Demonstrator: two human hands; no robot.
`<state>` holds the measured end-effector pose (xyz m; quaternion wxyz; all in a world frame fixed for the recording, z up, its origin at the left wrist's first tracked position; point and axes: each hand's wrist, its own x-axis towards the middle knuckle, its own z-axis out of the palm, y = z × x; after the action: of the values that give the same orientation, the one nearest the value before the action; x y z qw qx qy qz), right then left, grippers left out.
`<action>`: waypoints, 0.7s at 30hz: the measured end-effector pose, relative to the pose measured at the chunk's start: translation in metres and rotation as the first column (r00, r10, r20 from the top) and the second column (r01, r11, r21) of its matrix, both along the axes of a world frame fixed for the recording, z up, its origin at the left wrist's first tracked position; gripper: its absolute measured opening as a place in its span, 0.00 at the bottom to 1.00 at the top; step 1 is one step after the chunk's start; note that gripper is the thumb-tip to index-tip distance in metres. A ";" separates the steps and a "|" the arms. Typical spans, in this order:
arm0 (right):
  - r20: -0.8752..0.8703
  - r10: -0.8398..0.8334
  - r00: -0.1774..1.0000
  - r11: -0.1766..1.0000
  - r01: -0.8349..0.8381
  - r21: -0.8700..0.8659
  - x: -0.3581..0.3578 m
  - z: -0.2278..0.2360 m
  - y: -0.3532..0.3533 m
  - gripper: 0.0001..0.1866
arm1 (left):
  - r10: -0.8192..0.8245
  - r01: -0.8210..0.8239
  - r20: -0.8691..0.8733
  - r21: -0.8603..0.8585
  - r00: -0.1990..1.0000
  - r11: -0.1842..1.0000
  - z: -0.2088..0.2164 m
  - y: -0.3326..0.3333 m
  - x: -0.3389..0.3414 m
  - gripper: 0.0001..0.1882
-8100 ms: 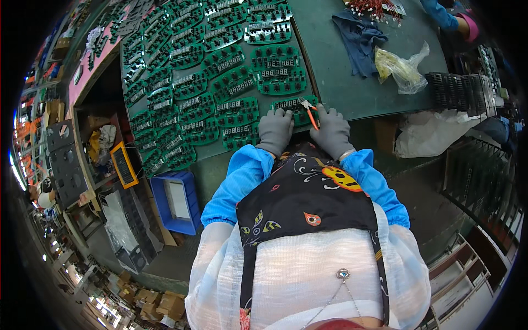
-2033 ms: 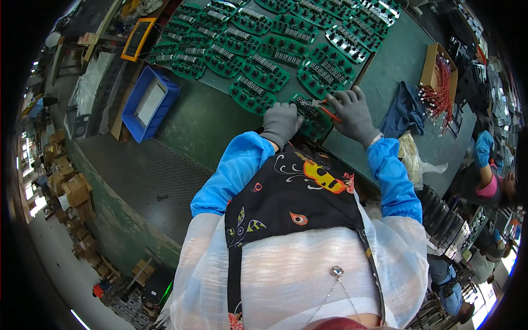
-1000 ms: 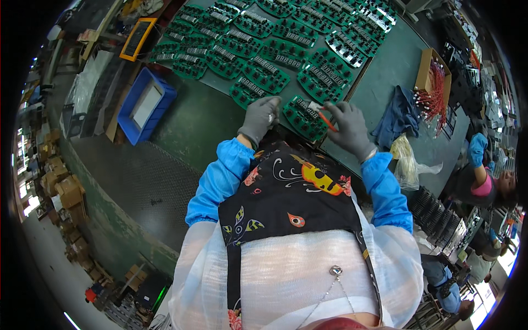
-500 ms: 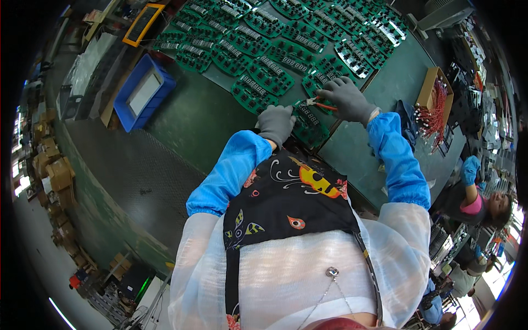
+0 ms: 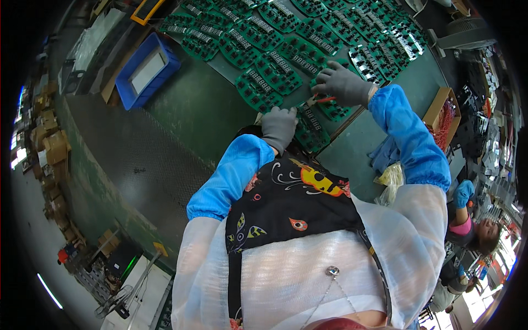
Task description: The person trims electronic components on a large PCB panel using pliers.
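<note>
My left hand (image 5: 279,129), in a grey glove, is closed at the left edge of a green circuit board (image 5: 311,131) with a white digit display. This board lies near me, at the table's front edge. My right hand (image 5: 345,85), also gloved in grey, is wrapped round small cutting pliers with red handles (image 5: 325,99). Their jaws point left, over the far end of the same board. Another green board (image 5: 336,111) lies partly hidden under my right hand. Just beyond my left hand rests a similar board (image 5: 258,89).
Rows of green circuit boards (image 5: 308,52) cover the far part of the green table. To the left stands a blue bin (image 5: 125,91). On the right are a carton of red wires (image 5: 440,110), a blue cloth (image 5: 385,154) and a clear plastic bag (image 5: 390,181). A co-worker sits far right.
The view has shifted, bringing the blue cloth and plastic bag into sight. My right hand and the pliers sit slightly farther from me; my left hand stays at the near board.
</note>
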<state>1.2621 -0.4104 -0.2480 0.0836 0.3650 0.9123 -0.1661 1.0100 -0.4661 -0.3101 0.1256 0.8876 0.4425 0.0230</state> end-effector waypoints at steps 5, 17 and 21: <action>-0.019 0.100 0.995 0.995 -0.100 -0.020 0.001 -0.001 0.015 0.30 | 0.025 -0.027 0.052 0.044 0.998 0.999 -0.006 -0.005 -0.001 0.14; -0.104 0.143 0.984 0.984 -0.130 0.122 0.008 -0.019 0.006 0.27 | 0.052 -0.064 0.108 0.113 0.993 0.991 -0.005 -0.010 -0.003 0.14; -0.192 0.114 0.975 0.991 -0.098 0.091 0.013 -0.016 -0.013 0.25 | 0.062 -0.068 0.082 0.074 0.995 0.995 -0.002 -0.009 0.003 0.15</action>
<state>1.2753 -0.4235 -0.2644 -0.0131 0.3009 0.9402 -0.1594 1.0127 -0.4748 -0.3117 0.1083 0.8753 0.4646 0.0791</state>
